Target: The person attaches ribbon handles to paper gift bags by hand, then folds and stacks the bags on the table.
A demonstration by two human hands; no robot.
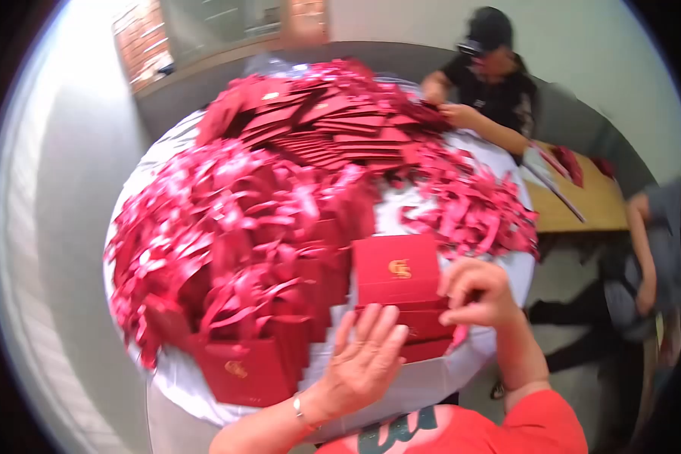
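A flat red paper gift bag [397, 266] with gold letters lies before me at the table's near side, over more red bags [424, 349]. My left hand [367, 359] is open, its straight fingers laid over the lower left corner of this bag. At the bag's right edge, my right hand [478, 291] is closed with bent fingers and thumb drawn together. Whatever those fingers hold, if anything, is hidden. To the left stand upright red bags [242, 369] in rows, with pink-red ribbons [227, 197] rising from their tops.
Flat red bags [325, 129] are piled at the back of the round white-covered table [465, 362]. Loose ribbons [477, 204] heap along the right. A person in a black cap [492, 83] handles red pieces across from me; another person [662, 250] sits by a wooden table [575, 204].
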